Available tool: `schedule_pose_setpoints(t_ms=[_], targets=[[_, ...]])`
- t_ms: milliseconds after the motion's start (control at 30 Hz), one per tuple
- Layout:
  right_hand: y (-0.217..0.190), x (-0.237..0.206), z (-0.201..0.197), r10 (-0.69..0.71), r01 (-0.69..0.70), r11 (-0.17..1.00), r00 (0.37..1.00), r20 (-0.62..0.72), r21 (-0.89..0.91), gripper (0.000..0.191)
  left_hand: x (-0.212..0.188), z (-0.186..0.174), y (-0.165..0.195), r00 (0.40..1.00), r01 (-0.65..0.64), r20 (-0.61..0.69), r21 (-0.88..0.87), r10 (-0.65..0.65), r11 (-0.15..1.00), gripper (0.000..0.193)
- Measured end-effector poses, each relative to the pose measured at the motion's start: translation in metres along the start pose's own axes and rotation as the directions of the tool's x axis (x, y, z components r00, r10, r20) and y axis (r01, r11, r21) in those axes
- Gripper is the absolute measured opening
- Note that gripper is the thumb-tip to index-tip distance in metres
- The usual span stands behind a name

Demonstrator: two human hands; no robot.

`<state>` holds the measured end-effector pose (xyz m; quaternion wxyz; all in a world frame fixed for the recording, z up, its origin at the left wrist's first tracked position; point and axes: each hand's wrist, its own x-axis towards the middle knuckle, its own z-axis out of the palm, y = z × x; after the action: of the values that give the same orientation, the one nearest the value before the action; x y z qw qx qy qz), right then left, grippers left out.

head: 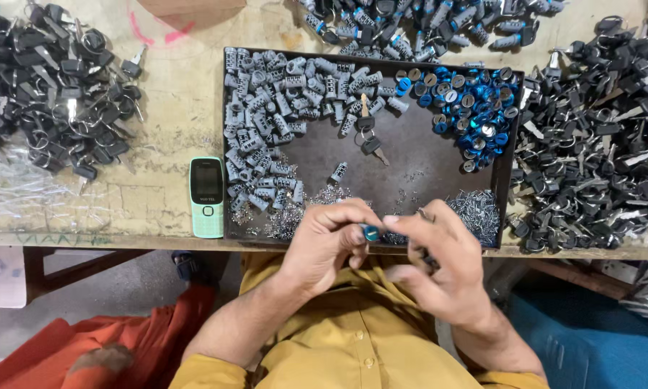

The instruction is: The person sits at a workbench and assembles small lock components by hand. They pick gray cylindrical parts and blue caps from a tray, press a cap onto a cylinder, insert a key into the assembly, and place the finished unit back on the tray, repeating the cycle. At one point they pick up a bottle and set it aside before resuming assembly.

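- My left hand (324,241) is raised over the near edge of the dark tray (425,162), wrist bent, fingers (349,216) curled in and pinching a small blue cap (371,232) at the tips.
- My right hand (439,263) sits just beside it, palm turned inward, its forefinger reaching to the cap; its other fingers are curled narrow, and I cannot tell whether they hold anything.
- The cap is held between both hands, above the tray's front rim; its round face points up toward the camera, and I cannot make out its long axis.
- In the tray lie grey lock cylinders (266,108), blue caps (468,108), small pins (475,212) and a pair of keys (369,137).
- A green phone (206,196) lies on the surface (172,108) left of the tray.
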<state>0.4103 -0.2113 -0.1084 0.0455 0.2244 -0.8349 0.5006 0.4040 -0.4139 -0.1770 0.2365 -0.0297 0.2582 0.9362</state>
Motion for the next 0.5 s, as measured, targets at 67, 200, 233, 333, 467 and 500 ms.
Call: schedule_pose_setpoints(t_ms=[67, 200, 233, 333, 467, 500], targets=[[-0.006, 0.002, 0.009, -0.050, 0.048, 0.997, 0.998, -0.043, -0.054, 0.043, -0.002, 0.000, -0.008, 0.996, 0.089, -0.007, -0.072, -0.090, 0.993, 0.023], [-0.010, 0.007, 0.022, 0.013, -0.028, 0.990, 0.994, -0.106, -0.137, 0.033, -0.005, -0.001, -0.012, 0.990, 0.137, 0.033, -0.054, -0.136, 0.989, 0.024], [-0.010, 0.008, 0.022, 0.027, -0.042, 0.990, 0.993, -0.114, -0.132, 0.033, -0.005, -0.001, -0.011, 0.988, 0.154, 0.026, -0.057, -0.153, 0.986, 0.025], [-0.005, 0.010, 0.021, 0.028, -0.042, 0.993, 0.992, -0.124, -0.113, 0.038, -0.003, -0.002, -0.008, 0.983, 0.178, 0.052, -0.057, -0.175, 0.982, 0.026], [0.001, 0.008, 0.019, -0.009, 0.003, 0.997, 0.996, -0.086, -0.075, 0.038, -0.004, -0.002, -0.006, 0.978, 0.196, 0.084, -0.046, -0.191, 0.980, 0.024], [0.002, 0.007, 0.020, -0.020, 0.015, 0.998, 0.997, -0.079, -0.066, 0.038, -0.004, -0.002, -0.006, 0.977, 0.202, 0.080, -0.031, -0.199, 0.979, 0.024]])
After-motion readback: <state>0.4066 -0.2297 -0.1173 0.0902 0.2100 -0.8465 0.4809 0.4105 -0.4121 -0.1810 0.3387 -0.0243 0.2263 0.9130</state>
